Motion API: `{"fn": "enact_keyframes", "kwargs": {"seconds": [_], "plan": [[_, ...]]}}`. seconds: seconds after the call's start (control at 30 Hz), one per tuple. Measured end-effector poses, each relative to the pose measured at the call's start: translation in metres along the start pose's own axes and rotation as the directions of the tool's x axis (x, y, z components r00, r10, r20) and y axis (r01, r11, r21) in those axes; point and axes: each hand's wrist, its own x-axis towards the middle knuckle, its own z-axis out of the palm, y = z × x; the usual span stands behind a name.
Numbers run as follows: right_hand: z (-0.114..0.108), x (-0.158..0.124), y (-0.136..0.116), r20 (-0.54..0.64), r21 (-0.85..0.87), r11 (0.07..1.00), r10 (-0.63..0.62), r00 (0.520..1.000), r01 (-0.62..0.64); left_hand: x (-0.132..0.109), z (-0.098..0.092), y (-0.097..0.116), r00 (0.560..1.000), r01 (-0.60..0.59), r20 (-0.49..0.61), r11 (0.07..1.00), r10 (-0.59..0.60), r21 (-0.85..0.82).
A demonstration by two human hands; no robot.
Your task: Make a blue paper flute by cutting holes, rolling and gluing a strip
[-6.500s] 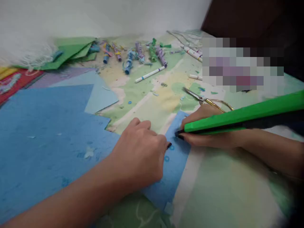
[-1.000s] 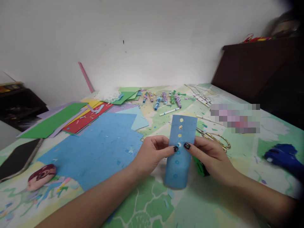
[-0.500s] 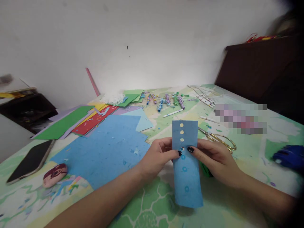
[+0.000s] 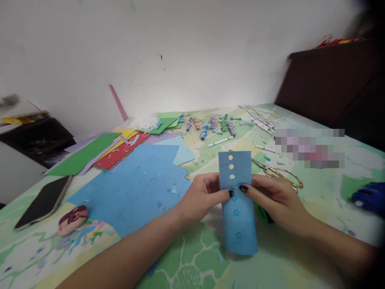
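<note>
A strip of blue paper (image 4: pixel 240 222) hangs upright between my two hands, above the table. Punched holes run down its upper half, and small ring shapes mark the lower half. My left hand (image 4: pixel 206 196) pinches its left edge, thumb in front and fingers behind. On the opposite edge my right hand (image 4: pixel 275 200) grips it the same way, thumb close to the fourth hole. Gold-handled scissors (image 4: pixel 281 174) lie just beyond my right hand. A dark green object (image 4: pixel 264 214), partly hidden by that hand and the strip, sits below it.
A large blue sheet (image 4: pixel 135 176) and coloured papers (image 4: pixel 87 152) cover the left side, with a phone (image 4: pixel 43 200) and a pink-and-maroon oval item (image 4: pixel 73 220) nearby. Small rolled paper figures (image 4: pixel 213 124) and markers (image 4: pixel 221 141) lie behind. A dark blue object (image 4: pixel 369 196) rests far right.
The strip seems slightly more folded or tilted, its lower end sitting a little higher. Both hands keep their grip. The whole view has shifted slightly.
</note>
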Motion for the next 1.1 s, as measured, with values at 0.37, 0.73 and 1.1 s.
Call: {"fn": "enact_keyframes", "kwargs": {"seconds": [0.37, 0.73, 1.1], "plan": [[0.0, 0.0, -0.001, -0.014, -0.029, 1.0, 0.009, 1.0, -0.009, 0.0, -0.002, 0.003, 0.997, 0.014, -0.075, 0.996, -0.007, 0.093], [0.001, 0.001, -0.002, 0.002, -0.006, 1.0, 0.008, 1.0, -0.008, -0.001, -0.001, 0.002, 0.983, 0.041, -0.186, 0.976, -0.001, 0.212], [-0.002, 0.001, -0.006, 0.075, 0.306, 0.944, 0.102, 0.992, -0.121, 0.0, -0.013, 0.005, 0.994, 0.051, 0.088, 0.995, -0.059, 0.091]]}}
